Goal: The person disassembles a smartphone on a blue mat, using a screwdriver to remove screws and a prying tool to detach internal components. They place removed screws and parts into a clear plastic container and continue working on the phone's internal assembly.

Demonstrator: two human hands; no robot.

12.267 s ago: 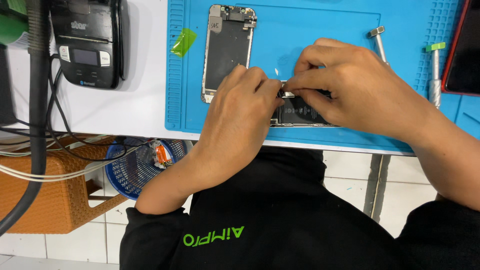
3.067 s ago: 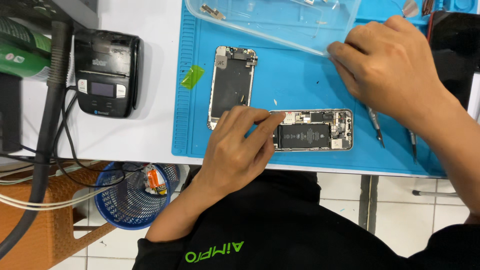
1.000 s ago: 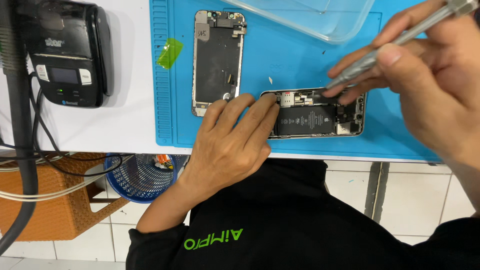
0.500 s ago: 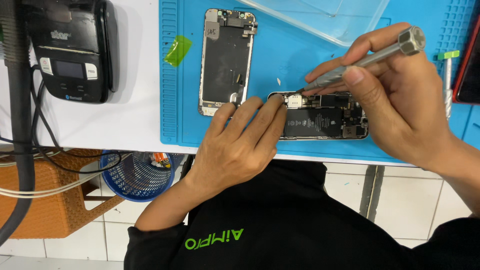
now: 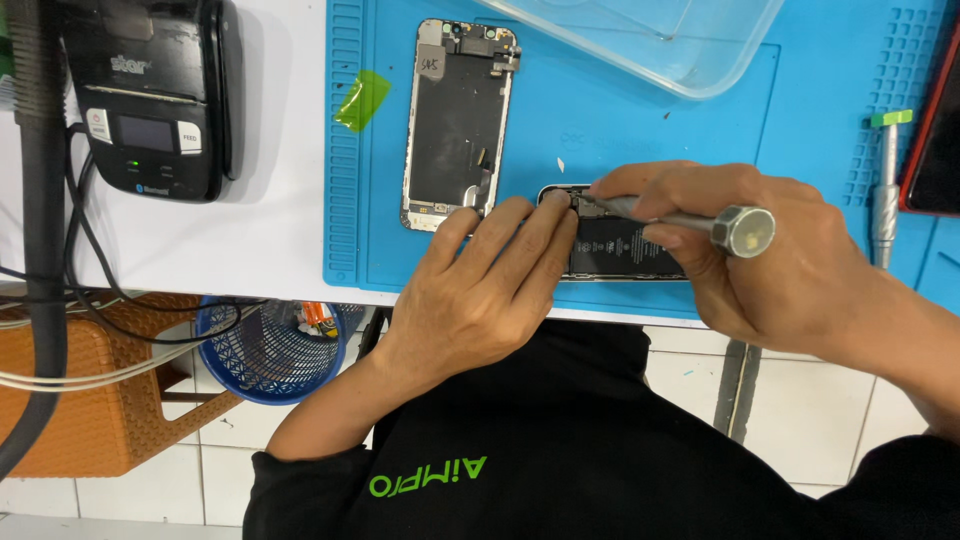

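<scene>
Left hand [image 5: 480,290] flat, fingers together, steadies an opened phone [image 5: 625,248], black battery exposed; right hand [image 5: 770,260], at 3 o'clock, grips a silver screwdriver [image 5: 690,218].

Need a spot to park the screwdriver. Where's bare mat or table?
Free: blue mat between clear tray and right hand; mat strip between detached screen and tray; white table between black printer and mat edge. Crowded: front mat edge, where left hand and right hand work the screwdriver on the open phone.
</scene>
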